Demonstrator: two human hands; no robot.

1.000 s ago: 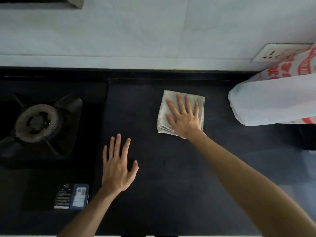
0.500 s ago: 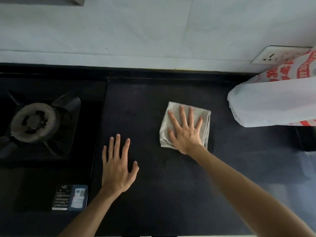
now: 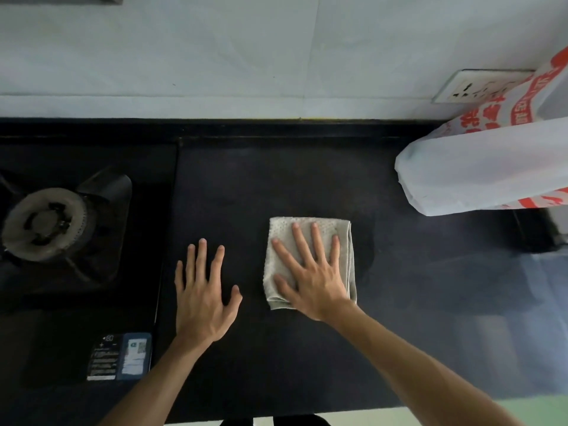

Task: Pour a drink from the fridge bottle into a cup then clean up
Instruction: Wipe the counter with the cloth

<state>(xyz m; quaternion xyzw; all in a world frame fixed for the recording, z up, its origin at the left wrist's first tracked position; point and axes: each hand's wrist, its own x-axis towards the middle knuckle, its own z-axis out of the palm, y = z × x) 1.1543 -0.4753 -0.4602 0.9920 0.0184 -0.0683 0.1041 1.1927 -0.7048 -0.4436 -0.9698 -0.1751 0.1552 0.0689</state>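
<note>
Pressing the folded cloth (image 3: 346, 265) flat on the dark countertop (image 3: 276, 179) with the right hand (image 3: 313, 278), fingers splayed wide across it. Bracing with the left hand (image 3: 201, 299) just beside, flat, spread, holding nothing. Best done with even palm pressure, overlapping strokes, no bunching. No bottle or cup in sight.

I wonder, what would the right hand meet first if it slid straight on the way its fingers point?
The right hand, flat on the cloth, points toward the wall. Its line crosses bare counter and would probably first meet the raised back ledge; the white bag lies off to its right.
</note>
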